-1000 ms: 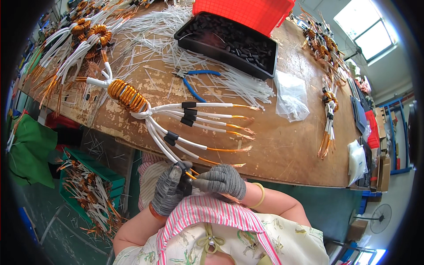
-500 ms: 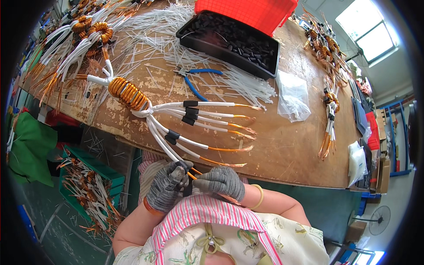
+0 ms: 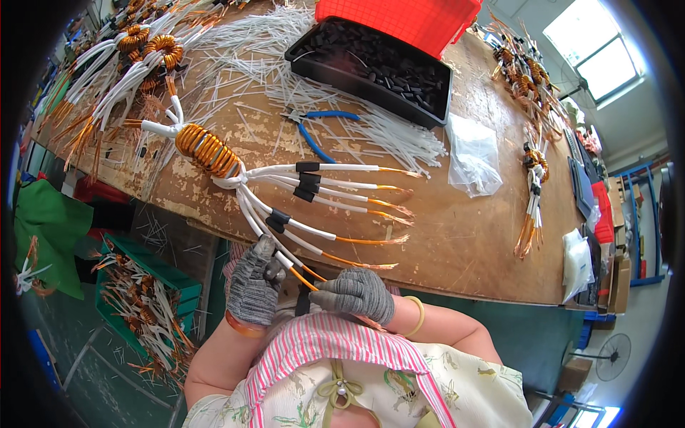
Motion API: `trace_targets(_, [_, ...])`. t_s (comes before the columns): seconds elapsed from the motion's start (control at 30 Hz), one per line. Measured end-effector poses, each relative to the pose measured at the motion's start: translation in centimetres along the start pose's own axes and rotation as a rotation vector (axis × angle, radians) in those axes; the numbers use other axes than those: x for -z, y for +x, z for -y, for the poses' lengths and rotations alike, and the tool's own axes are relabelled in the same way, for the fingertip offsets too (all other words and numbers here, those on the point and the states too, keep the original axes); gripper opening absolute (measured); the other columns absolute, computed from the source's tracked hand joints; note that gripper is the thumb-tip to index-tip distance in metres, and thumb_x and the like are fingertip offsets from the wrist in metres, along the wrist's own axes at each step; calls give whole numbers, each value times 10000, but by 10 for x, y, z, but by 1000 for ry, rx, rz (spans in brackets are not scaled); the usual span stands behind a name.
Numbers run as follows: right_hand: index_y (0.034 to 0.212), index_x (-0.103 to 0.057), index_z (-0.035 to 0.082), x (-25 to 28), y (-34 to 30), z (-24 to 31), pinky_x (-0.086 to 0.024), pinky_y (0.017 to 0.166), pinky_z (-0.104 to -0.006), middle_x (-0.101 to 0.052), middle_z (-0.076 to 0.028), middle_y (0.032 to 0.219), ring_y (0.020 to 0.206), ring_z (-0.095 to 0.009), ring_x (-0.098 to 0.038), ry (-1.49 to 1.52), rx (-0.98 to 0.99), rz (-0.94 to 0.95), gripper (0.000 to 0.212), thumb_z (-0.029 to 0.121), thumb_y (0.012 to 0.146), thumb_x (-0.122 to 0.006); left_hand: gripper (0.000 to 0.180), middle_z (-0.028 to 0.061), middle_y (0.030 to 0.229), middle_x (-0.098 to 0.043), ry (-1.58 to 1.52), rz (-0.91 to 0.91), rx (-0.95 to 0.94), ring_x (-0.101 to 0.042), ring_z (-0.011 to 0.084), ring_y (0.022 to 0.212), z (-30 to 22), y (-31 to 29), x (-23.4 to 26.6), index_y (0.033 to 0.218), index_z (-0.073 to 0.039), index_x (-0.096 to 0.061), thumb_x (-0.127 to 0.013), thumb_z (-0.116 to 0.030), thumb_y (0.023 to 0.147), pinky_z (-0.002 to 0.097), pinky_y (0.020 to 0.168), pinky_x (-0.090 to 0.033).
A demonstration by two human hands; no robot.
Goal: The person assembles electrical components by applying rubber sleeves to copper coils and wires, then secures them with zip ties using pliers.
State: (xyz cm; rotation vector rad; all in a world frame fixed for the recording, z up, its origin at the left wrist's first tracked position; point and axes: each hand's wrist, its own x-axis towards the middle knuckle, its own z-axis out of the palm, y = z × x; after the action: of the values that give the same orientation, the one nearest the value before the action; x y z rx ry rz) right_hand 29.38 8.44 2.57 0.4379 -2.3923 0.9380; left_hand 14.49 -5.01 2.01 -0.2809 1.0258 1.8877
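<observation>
A coil of copper wire (image 3: 208,151) wound on a ring core lies at the table's near edge. White-sleeved wire leads fan out from it, several wearing short black tubes (image 3: 307,187) and ending in bare, frayed copper. My left hand (image 3: 255,279), in a grey knit glove, is closed round the nearest white leads (image 3: 284,258); its fingers hide part of them. My right hand (image 3: 354,294), gloved alike, pinches the orange copper ends (image 3: 303,278) of those leads. Frayed strands stick out below its fingers.
Blue-handled cutters (image 3: 314,132) lie behind the leads. Beyond stands a black box (image 3: 367,68) of black tubes, among loose white sleeves (image 3: 250,36). A clear plastic bag (image 3: 473,155) lies right of them. More coils pile up far left; a green crate (image 3: 187,303) of coils stands below left.
My left hand has slid up the nearest leads toward the coil, uncovering more white sleeve and copper. The black tube near its fingertips is now mostly hidden. My right hand has barely moved.
</observation>
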Motion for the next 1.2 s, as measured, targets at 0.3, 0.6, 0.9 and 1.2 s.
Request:
trace_targets(0.3, [1122, -568, 46, 1, -4, -2, -498, 601, -352, -628, -110, 930, 705, -267, -613, 45, -46, -14, 438, 79, 686, -597, 191, -42, 606, -442, 88, -44, -64, -397, 42, 494, -12, 24, 9, 906, -48, -607, -571, -236, 889, 206, 456, -334])
trace_targets(0.6, [1111, -576, 27, -13, -17, 5, -513, 685, -316, -636, -105, 948, 800, -231, -635, 288, -215, -165, 373, 14, 741, -620, 194, -37, 619, -470, 180, -3, -52, -418, 52, 509, -22, 26, 20, 938, -53, -617, -587, -237, 884, 213, 475, -353])
trace_targets(0.9, [1048, -599, 29, 4, -5, 29, -398, 523, -221, -529, -9, 712, 599, -60, -449, 1291, -1245, -448, 483, 475, 879, -521, 138, 9, 834, -568, 1648, 196, -1276, -543, 172, 825, -17, -2, 9, 942, -115, -636, -578, -171, 829, 323, 734, -429])
trace_targets(1.2, [803, -624, 13, 29, 0, 40, -379, 523, -212, -593, -68, 769, 584, -92, -479, 1711, -1174, -118, 458, 440, 901, -490, 242, 7, 958, -593, 1708, 499, -1578, -565, 201, 936, -33, -4, 22, 973, -145, -653, -665, -192, 735, 393, 875, -434])
